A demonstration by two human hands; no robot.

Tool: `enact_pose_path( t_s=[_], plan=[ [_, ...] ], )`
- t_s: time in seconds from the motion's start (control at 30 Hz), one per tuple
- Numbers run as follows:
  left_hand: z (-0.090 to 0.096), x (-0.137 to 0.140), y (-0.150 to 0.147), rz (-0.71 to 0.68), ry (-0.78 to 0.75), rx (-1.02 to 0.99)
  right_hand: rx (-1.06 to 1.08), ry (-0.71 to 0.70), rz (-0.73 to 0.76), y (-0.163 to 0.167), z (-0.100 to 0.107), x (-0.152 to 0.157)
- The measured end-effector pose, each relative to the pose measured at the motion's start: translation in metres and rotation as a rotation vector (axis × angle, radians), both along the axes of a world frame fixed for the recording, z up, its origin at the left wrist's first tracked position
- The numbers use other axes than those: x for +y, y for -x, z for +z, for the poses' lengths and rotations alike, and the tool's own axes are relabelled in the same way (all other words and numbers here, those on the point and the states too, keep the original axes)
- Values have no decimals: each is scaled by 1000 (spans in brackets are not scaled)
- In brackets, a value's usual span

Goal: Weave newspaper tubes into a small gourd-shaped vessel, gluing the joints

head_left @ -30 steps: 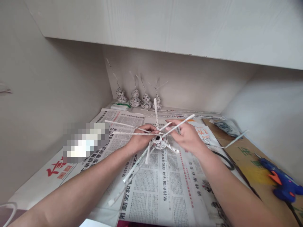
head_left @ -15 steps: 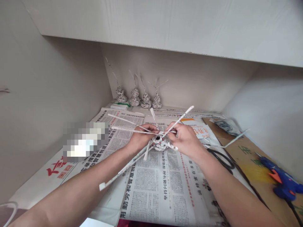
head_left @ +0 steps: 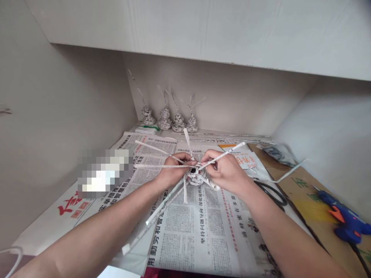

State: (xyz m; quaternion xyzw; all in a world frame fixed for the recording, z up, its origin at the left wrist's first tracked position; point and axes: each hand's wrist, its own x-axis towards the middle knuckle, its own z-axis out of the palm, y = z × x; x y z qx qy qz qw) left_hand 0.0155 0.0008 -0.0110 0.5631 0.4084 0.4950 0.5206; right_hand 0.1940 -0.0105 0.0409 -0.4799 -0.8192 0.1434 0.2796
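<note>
Between my hands is a small woven piece of rolled newspaper [head_left: 196,178], with a dark hole at its top and several paper tubes sticking out all round. My left hand [head_left: 176,166] is closed at its left side, fingers pinching the woven piece near the base of the tubes. From the right, my right hand [head_left: 222,166] pinches a paper tube [head_left: 228,151] close to the hole; its free end points up to the right. Two long tubes slope down toward me past my left forearm. My fingers partly hide the woven rim.
Newspaper sheets [head_left: 185,231] cover the table. Several finished woven gourd shapes [head_left: 165,119] stand at the back, with long paper tubes [head_left: 226,138] lying beside them. A blue glue gun [head_left: 344,216] rests on cardboard [head_left: 307,208] at right, near a black cable [head_left: 272,194].
The woven piece has turned slightly in my hands. The tube at my right hand has tipped lower to the right, and the front tubes have shifted.
</note>
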Motion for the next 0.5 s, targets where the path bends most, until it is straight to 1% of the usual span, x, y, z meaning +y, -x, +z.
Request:
enact_pose_path(
  t_s=[0.13, 0.2, 0.27, 0.33, 0.4, 0.5],
  plan=[
    [1, 2, 1, -11, -32, 36, 96, 87, -70, 2, -5, 2],
    [0, 4, 1, -9, -51, 73, 143, 99, -114, 3, -7, 2],
    [-1, 5, 2, 6, -72, 111, 172, 66, -162, 4, -8, 1],
    [-2, 6, 3, 21, -99, 152, 171, 2, -172, 4, -8, -1],
    [-3, 6, 4, 33, -132, 190, 145, -61, -137, 4, -7, -4],
    [-2, 4, 4, 51, -154, 198, 70, -140, -40, 3, -6, -7]
  ],
)
